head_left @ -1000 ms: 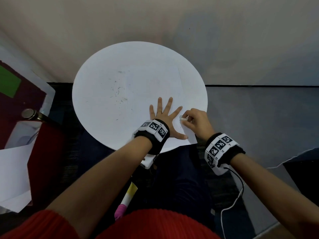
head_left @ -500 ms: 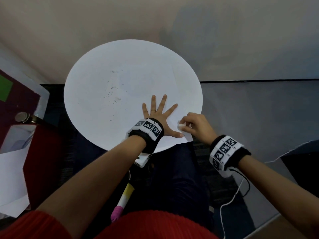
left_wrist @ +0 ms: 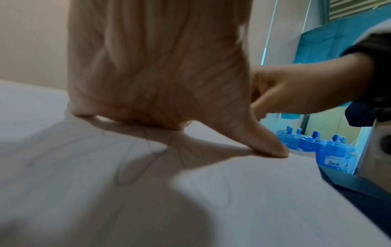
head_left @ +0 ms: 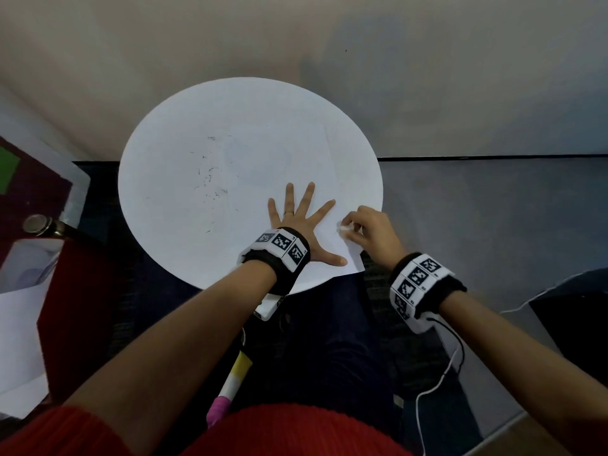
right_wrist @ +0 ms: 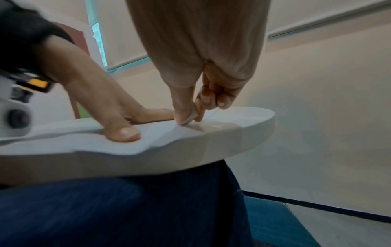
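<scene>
Eraser held to sheet on round white table.
Left hand [head_left: 296, 222] lay flat, fingers spread wide, pressing the paper sheet [head_left: 329, 240]. Right hand [head_left: 371, 230] pinched a small white eraser [head_left: 344, 229] against the sheet, near the left forefinger. The table [head_left: 171, 205] stood by a plain wall on grey floor. Labels on the blue water bottles [left_wrist: 330, 150] were unreadable.
</scene>
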